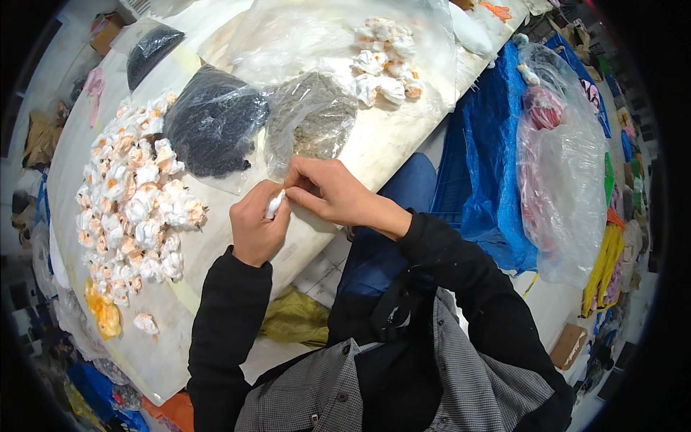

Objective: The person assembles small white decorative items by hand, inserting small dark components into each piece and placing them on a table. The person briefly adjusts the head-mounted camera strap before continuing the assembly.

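Over the table's near edge, my two hands meet fingertip to fingertip. My left hand [259,222] is closed on a small white fabric piece [274,204], which shows between its thumb and forefinger. My right hand [332,190] pinches with thumb and forefinger right at that piece's upper end; what lies between those tips is hidden. Just beyond the hands are a clear plastic bag of grey-brown material [311,122] and a clear bag of black fine material [212,119]. To the left spreads a pile of small white and peach fabric pieces [133,209].
More white and peach pieces [385,61] lie on clear plastic sheeting at the back. A yellow bundle [103,309] and one loose piece [145,323] sit at the table's left edge. Right of my legs stand a blue tarp [479,158] and a large clear bag [565,180].
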Tool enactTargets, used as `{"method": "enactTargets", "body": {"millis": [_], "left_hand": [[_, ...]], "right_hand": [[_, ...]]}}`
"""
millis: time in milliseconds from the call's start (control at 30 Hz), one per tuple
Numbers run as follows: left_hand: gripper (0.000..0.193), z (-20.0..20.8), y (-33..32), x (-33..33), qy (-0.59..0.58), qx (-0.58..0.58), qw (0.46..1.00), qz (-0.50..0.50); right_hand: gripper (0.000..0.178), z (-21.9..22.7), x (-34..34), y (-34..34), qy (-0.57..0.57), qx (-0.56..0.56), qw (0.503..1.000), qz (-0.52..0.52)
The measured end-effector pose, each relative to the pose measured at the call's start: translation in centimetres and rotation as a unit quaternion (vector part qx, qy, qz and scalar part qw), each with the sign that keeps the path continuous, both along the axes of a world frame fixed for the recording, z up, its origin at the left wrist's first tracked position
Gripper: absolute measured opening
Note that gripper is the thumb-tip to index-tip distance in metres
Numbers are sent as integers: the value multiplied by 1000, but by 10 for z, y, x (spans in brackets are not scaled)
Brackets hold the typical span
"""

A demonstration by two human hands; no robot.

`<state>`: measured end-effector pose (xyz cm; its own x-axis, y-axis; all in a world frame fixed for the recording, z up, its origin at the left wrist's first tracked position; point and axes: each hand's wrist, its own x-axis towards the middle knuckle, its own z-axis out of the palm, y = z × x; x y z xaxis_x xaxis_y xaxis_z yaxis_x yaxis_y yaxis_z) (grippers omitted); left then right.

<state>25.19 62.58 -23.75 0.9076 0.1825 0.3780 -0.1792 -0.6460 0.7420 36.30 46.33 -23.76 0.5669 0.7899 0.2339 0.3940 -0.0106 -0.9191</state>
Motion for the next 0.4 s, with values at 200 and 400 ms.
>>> {"method": "enactTargets", "body": {"millis": [200, 400], "left_hand": [[16, 1, -1, -2, -34, 16, 999, 30], [20, 0, 0, -1, -33, -2, 999, 30]], "right_hand": [[12, -3, -9, 2, 32, 36, 998, -30], [14, -4, -9, -2, 29, -3, 999, -38]]}}
